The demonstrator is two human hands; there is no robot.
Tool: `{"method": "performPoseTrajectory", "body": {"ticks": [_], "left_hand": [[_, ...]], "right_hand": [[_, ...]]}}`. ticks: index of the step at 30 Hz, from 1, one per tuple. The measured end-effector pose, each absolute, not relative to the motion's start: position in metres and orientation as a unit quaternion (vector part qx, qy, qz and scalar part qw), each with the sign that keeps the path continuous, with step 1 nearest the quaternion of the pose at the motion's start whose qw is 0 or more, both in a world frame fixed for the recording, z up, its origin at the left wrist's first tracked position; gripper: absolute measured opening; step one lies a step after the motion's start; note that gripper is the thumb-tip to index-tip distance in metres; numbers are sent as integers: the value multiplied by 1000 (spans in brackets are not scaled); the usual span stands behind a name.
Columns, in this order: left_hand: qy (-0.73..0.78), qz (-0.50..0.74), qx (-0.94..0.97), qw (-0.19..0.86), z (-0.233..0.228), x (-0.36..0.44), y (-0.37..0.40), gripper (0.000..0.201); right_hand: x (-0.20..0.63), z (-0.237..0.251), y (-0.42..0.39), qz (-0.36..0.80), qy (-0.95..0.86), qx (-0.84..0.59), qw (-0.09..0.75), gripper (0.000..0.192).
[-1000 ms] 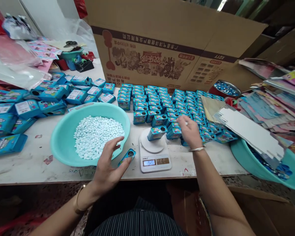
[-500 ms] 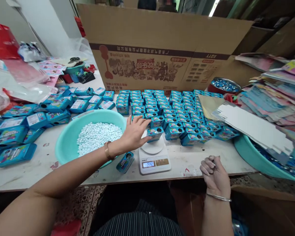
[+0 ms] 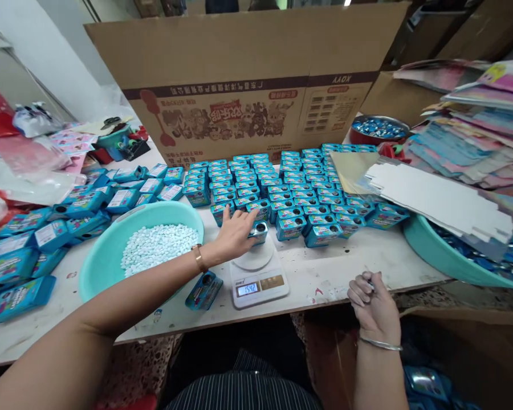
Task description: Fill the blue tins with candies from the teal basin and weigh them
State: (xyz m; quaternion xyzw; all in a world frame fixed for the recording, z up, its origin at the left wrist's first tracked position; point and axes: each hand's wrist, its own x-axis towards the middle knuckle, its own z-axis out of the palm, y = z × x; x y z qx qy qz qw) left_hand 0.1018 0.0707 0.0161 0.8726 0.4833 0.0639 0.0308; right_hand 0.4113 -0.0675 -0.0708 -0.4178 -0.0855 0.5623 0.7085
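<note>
My left hand (image 3: 234, 238) reaches over the white kitchen scale (image 3: 260, 287), its fingers spread. Beside its thumb, a small blue candy box (image 3: 260, 232) with a dark round opening stands on the scale's plate, partly covered by the hand. The lit display seems to read 154.2. Curled closed above the table's front edge is my right hand (image 3: 371, 296); a small pale bit shows at the fingers, too small to name. Another blue box (image 3: 204, 290) lies tilted left of the scale, near a turquoise basin (image 3: 89, 273) holding pale blue candies (image 3: 158, 246).
Rows of upright blue boxes (image 3: 293, 212) stand behind the scale, before a large cardboard carton (image 3: 256, 57). More boxes (image 3: 21, 296) are heaped at left. A turquoise tub (image 3: 423, 247) with blue wrapped pieces and white card sheets (image 3: 440, 196) is at right, near stacked printed bags (image 3: 461, 148).
The view has shifted, so the table's contents sit differently in the frame. My left hand now covers more of the box on the scale. My right hand stays closed.
</note>
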Motion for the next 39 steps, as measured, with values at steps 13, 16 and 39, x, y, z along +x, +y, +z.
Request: {"method": "performPoseTrajectory", "body": {"ticks": [13, 16, 39], "left_hand": [[377, 84, 922, 36, -2, 215, 64, 70], [420, 140, 896, 40, 9, 207, 69, 82], [548, 243, 799, -46, -24, -6, -80, 61]], "right_hand": [[400, -56, -59, 555, -93, -405, 721, 42], [399, -53, -62, 554, -107, -412, 715, 41], [337, 1, 50, 62, -640, -731, 230, 21]]}}
